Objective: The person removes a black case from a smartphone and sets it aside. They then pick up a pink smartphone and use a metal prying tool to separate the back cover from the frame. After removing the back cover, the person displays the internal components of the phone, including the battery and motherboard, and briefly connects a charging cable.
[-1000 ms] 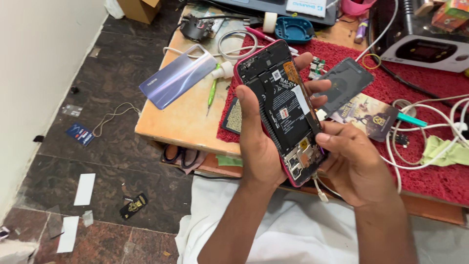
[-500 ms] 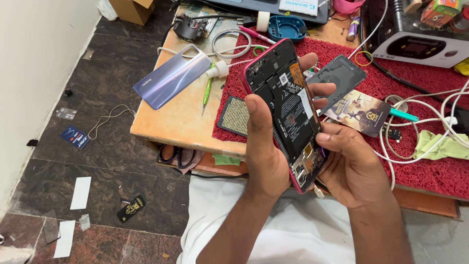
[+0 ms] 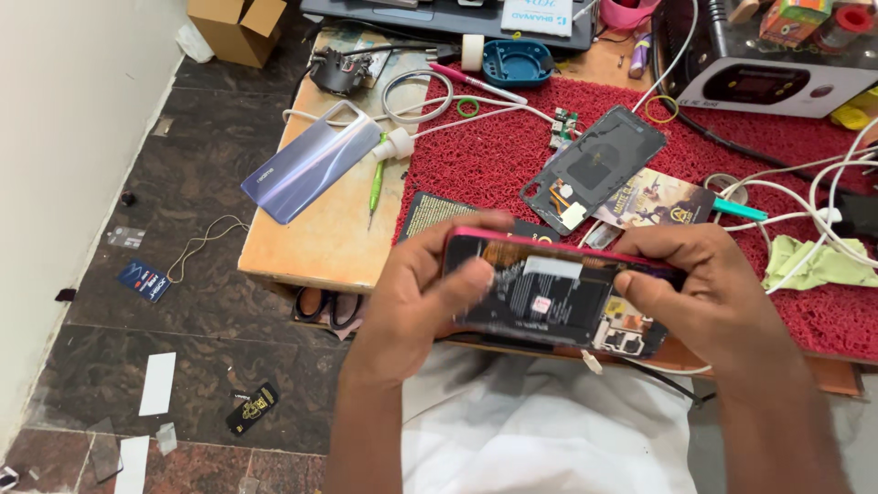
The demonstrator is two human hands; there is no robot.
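Your left hand and right hand grip the opened pink-framed phone by its ends, held sideways at the near bench edge, with the red mat beyond.

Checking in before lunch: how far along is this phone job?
Done: the bluish back cover is off, lying on the table. In hand: left hand and right hand grip the opened phone sideways, its insides exposed. Left: the cover is not yet refitted.

Back cover lies left of mat, screwdriver between.
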